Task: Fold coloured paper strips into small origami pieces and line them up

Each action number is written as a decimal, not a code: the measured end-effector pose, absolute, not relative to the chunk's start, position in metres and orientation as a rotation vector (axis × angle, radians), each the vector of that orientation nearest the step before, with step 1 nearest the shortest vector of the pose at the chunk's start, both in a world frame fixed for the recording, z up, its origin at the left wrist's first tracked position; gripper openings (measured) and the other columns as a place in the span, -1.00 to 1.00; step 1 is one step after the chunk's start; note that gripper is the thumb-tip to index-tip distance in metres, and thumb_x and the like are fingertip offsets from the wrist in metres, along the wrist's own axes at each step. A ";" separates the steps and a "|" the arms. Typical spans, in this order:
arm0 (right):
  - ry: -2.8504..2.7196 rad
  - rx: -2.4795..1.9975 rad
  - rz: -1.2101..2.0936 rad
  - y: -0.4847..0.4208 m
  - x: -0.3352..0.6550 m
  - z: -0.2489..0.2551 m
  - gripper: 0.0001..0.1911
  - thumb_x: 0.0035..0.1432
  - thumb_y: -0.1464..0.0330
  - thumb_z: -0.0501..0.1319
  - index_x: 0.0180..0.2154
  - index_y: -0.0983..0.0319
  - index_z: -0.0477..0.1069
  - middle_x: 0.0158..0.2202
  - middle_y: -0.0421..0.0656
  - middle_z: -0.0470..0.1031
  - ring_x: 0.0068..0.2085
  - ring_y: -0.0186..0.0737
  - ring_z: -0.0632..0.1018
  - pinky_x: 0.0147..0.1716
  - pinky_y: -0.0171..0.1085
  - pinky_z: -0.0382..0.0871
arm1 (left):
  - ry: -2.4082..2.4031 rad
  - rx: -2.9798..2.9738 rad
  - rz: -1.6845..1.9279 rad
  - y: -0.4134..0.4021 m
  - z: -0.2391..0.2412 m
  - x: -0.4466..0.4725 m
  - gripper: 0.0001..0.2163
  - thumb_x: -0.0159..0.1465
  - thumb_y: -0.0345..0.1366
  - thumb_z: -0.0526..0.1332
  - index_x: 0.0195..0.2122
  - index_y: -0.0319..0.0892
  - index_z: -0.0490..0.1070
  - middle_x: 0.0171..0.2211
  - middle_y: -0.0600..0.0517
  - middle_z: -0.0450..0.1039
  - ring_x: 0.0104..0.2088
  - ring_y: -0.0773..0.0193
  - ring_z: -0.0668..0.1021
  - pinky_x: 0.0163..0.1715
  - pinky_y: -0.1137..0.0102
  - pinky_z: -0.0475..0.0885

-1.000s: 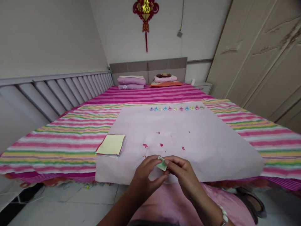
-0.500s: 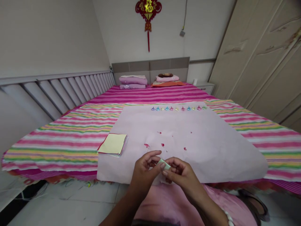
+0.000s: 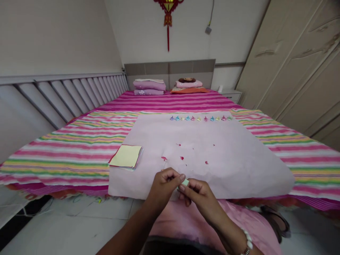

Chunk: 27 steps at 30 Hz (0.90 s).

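Observation:
My left hand (image 3: 163, 184) and my right hand (image 3: 198, 193) meet over the near edge of a pale pink sheet (image 3: 239, 159) spread on the bed. Both pinch a small folded piece of light green paper (image 3: 185, 182), mostly hidden between the fingertips. A stack of square coloured papers (image 3: 125, 157) with a yellow one on top lies to the left of my left hand. At the sheet's far edge stands a row of several small folded paper shapes (image 3: 200, 118) in mixed colours.
Small red paper scraps (image 3: 181, 158) dot the sheet ahead of my hands. The bed has a striped cover (image 3: 79, 148); folded bedding (image 3: 148, 87) lies at the headboard. A slatted rail (image 3: 66, 99) runs on the left, wardrobe doors (image 3: 297, 63) on the right, tiled floor (image 3: 66, 230) below.
The green paper has become smaller between my fingers as they closed on it. My hands shifted a little toward the sheet and the view tipped slightly downward.

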State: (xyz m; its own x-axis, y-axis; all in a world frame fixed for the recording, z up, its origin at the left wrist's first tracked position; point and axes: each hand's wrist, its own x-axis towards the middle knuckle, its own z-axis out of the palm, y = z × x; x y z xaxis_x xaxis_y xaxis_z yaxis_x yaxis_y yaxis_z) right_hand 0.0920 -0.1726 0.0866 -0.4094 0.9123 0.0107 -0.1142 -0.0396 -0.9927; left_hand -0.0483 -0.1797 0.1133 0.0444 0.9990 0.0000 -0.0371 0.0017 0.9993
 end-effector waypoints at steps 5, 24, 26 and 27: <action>-1.317 -0.891 1.623 -0.174 0.087 0.072 -0.62 0.04 0.09 0.29 -0.55 0.27 0.39 -0.66 -0.27 0.38 -0.68 -0.43 0.26 -0.65 -0.39 0.10 | 1.189 1.071 1.137 -0.174 0.101 -0.048 -0.69 0.09 -0.09 0.29 -0.63 -0.21 0.36 -0.70 0.15 0.29 -0.62 0.41 0.33 -0.55 0.48 0.22; -1.088 -0.823 1.506 -0.178 0.105 0.088 -0.74 -0.10 0.33 0.43 -0.33 0.21 0.46 -0.55 -0.30 0.43 -0.56 -0.39 0.47 -0.52 -0.38 0.34 | 1.198 1.287 1.229 -0.192 0.107 -0.056 -0.72 0.06 -0.35 0.34 -0.23 -0.16 0.30 -0.48 0.15 0.39 -0.45 0.38 0.46 -0.41 0.48 0.36; -1.108 -0.849 1.519 -0.178 0.106 0.088 -0.75 -0.09 0.32 0.43 -0.33 0.22 0.46 -0.57 -0.30 0.42 -0.56 -0.37 0.48 -0.52 -0.37 0.34 | 1.178 1.330 1.215 -0.194 0.104 -0.057 -0.77 0.07 -0.37 0.33 -0.31 -0.16 0.29 -0.48 0.15 0.38 -0.44 0.39 0.45 -0.41 0.49 0.35; -1.120 -0.859 1.524 -0.178 0.106 0.088 -0.75 -0.09 0.32 0.42 -0.33 0.23 0.46 -0.58 -0.30 0.42 -0.56 -0.37 0.48 -0.51 -0.36 0.34 | 1.171 1.340 1.198 -0.194 0.103 -0.059 -0.80 0.08 -0.37 0.33 -0.34 -0.16 0.29 -0.49 0.16 0.36 -0.45 0.40 0.44 -0.42 0.50 0.34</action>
State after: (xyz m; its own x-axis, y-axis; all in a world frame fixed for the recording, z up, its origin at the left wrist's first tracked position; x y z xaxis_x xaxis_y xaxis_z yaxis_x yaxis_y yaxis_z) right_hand 0.1060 -0.1782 0.0883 -0.2310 0.9727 0.0211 -0.3101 -0.0530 -0.9492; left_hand -0.0586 -0.1943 0.1031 0.0589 0.9950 0.0803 0.0577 -0.0837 0.9948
